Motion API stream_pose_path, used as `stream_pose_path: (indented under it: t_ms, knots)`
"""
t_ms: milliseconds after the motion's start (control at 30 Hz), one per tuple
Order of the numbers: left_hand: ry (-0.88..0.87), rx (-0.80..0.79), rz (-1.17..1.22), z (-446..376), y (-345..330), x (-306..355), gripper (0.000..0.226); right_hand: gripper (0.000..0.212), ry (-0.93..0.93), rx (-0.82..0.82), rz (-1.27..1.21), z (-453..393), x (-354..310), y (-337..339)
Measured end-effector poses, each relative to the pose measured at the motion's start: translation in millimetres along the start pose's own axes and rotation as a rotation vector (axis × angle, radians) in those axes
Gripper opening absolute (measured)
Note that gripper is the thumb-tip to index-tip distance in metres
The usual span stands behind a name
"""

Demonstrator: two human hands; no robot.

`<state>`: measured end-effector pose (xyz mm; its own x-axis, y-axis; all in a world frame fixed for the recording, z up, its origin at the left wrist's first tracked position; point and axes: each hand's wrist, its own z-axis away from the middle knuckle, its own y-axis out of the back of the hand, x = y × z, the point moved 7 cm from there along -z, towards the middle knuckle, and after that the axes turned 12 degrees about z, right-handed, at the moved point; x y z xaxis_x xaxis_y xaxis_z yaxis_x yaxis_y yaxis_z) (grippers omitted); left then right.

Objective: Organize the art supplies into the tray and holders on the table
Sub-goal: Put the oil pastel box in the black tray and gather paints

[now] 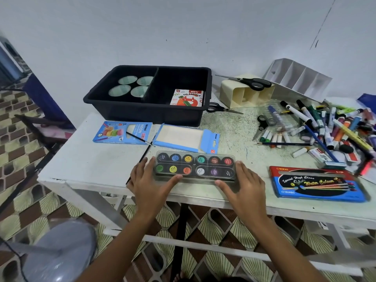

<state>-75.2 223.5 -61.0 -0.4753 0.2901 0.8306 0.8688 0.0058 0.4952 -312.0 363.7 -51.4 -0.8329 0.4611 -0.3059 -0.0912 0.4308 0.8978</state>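
**Bracing the paint set for its move to the tray**

Flanking the clear plastic case of twelve round paint pots [195, 167] at the table's near edge, our left hand [148, 180] and right hand [242, 183] press against its two ends with straight fingers, thumbs along its near side, neither yet curled around it. We judge the pickup is in hand; next we must clamp both ends, lift level and carry it far-left.

Waiting there, the black divided plastic tray [122, 110] has four round lidded tubs [130, 86] in its left compartment and an oil pastels box [187, 98] in its right. Both the cream holder [234, 94] and the white slotted organizer [297, 78] lie tipped over, with black-handled scissors [247, 82] resting on the cream one.
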Motion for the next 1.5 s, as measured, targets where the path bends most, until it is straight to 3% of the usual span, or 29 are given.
stream_pose_path:
  t_ms: [100, 167, 300, 400, 500, 600, 700, 867, 1067, 1200, 1500]
  knots:
    - [-0.121, -0.034, -0.162, -8, 1, 8, 0.098, 0.097, 0.107, -0.063, 0.101, -9, -1, 2]
    - [-0.292, -0.094, -0.265, -15, -2, 21, 0.092, 0.098, 0.278, -0.151, 0.133, -17, -8, -2]
    - [-0.7, -0.255, -0.406, -12, -22, 48, 0.078, 0.076, 0.625, -0.298, 0.185, -36, -34, -9]
    - [-0.807, -0.297, -0.435, -12, -27, 52, 0.065, 0.066, 0.696, -0.328, 0.22, -46, -42, -9]
    - [-0.699, -0.248, -0.381, -19, -16, 44, 0.067, 0.068, 0.691, -0.302, 0.226, -45, -46, -7]
    - [-0.397, -0.135, -0.269, -23, 1, 29, 0.086, 0.074, 0.631, -0.348, 0.188, -43, -52, -7]
    - [-0.125, -0.049, -0.157, -22, 13, 12, 0.098, 0.067, 0.515, -0.426, -0.001, -48, -61, -10]
    - [0.151, -0.035, 0.187, 3, 4, 2, 0.086, 0.042, 0.163, -0.631, -0.498, -78, -60, -23]
    - [0.249, -0.09, 0.244, 40, -32, 30, 0.102, 0.04, 0.099, -0.724, -0.72, -77, -76, -34]
    - [0.244, -0.02, 0.303, 49, -40, 42, 0.111, 0.043, 0.001, -0.724, -0.904, -69, -78, -32]
    - [0.182, 0.031, 0.234, 54, -47, 55, 0.123, 0.058, 0.09, -0.636, -0.924, -66, -83, -30]
